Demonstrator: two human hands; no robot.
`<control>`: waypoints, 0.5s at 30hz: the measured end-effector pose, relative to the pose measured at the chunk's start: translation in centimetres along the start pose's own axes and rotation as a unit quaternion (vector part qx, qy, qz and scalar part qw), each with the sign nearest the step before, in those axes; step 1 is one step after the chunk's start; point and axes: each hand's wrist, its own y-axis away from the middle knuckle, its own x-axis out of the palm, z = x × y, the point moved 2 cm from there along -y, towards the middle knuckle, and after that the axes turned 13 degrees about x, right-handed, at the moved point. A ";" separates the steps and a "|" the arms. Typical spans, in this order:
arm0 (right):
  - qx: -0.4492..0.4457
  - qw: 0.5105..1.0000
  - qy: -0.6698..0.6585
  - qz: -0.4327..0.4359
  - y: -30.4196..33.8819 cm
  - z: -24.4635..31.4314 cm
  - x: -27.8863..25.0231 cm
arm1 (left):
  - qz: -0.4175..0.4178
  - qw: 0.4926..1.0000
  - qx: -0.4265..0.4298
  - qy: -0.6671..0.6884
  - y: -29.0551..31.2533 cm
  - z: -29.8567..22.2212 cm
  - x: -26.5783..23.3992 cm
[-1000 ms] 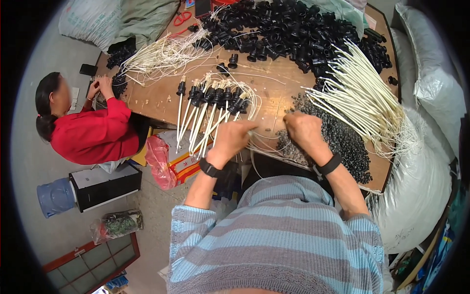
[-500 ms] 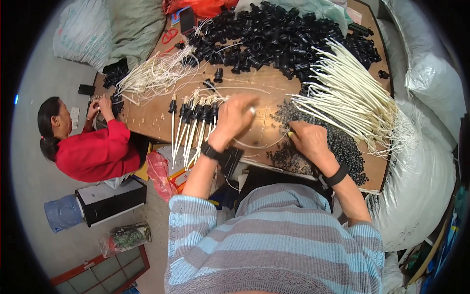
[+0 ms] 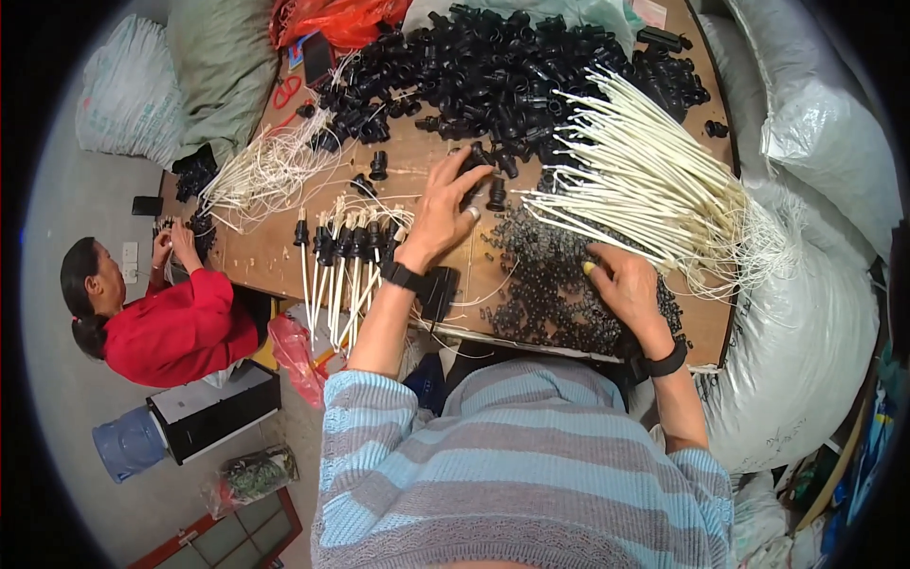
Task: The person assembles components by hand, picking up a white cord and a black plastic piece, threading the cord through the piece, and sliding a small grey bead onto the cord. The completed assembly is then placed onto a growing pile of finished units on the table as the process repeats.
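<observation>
My left hand [image 3: 439, 216] reaches over the table, fingers spread, its fingertips at the black plastic sockets [image 3: 478, 156] on the near side of a large heap. One loose socket [image 3: 497, 194] stands just right of it. My right hand [image 3: 627, 289] rests over a scatter of small black rings [image 3: 540, 284], thumb and fingers curled together. Whatever lies between those fingertips is too small to make out. Left of my left wrist, several white cords with black sockets on them [image 3: 346, 242] hang over the table edge. A bundle of cream sleeved cords [image 3: 630, 171] lies beyond my right hand.
Loose white wires [image 3: 275, 166] lie at the left, with red scissors [image 3: 286, 92] and a phone [image 3: 318, 59] behind them. A person in red [image 3: 175, 327] works at the table's left end. Big white sacks [image 3: 787, 332] crowd the right side.
My left hand has moved away from me to the sockets, its fingers spreading. My right hand has left the white cord end and shifted right over the rings. The view has shifted slightly.
</observation>
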 end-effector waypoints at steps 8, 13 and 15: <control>0.011 0.992 0.089 -0.089 -0.2 -1.9 -1.9 | 0.018 0.995 -0.063 0.076 8.4 -5.2 -0.9; 0.025 0.983 0.158 -0.088 -0.8 -2.2 -1.9 | 0.048 0.938 -0.323 0.118 11.2 -4.9 -1.7; 0.024 0.983 0.159 -0.089 -0.9 -1.7 -2.1 | -0.008 0.976 -0.205 0.068 8.5 -4.9 -1.5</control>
